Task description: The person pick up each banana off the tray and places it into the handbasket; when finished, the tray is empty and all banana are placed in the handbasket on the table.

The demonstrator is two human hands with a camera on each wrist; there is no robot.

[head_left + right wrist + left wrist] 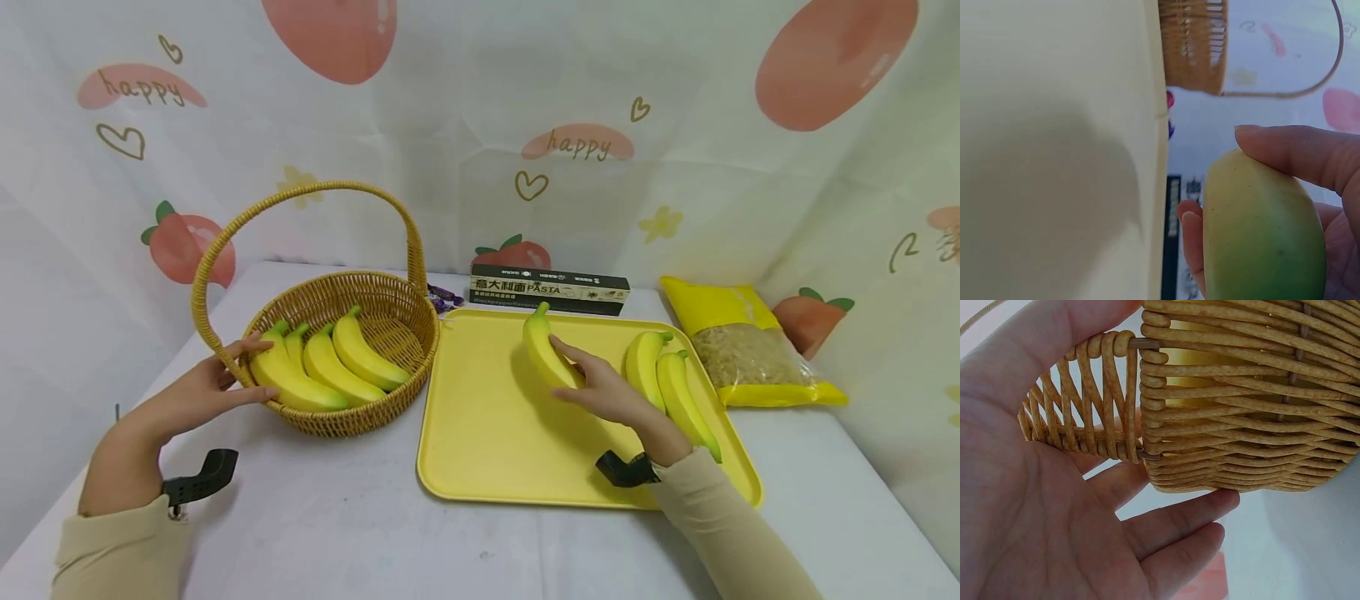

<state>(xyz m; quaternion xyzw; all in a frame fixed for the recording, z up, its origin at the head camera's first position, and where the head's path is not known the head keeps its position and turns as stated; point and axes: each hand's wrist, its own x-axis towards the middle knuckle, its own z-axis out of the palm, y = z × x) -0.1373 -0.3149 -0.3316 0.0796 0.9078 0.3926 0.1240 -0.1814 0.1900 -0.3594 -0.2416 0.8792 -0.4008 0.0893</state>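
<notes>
On the left stands a wicker basket (341, 421) with several bananas (300, 379) in it. My left hand (217, 383) holds it at the near-left rim by the handle's foot, thumb on one side and fingers on the other; the left wrist view shows the woven handle (1094, 394) between them. Above the yellow tray (480, 442), my right hand (607, 387) grips a banana (546, 354) between thumb and fingers, its green stem pointing away. The right wrist view shows this banana (1263, 231) raised off the tray. Two more bananas (686, 404) lie at the tray's right side.
Behind the tray is a dark pasta box (551, 289). A yellow bag of pasta (753, 346) lies right of the tray. Purple wrapped pieces (444, 297) sit between basket and box. A printed cloth (465, 125) hangs behind the white table.
</notes>
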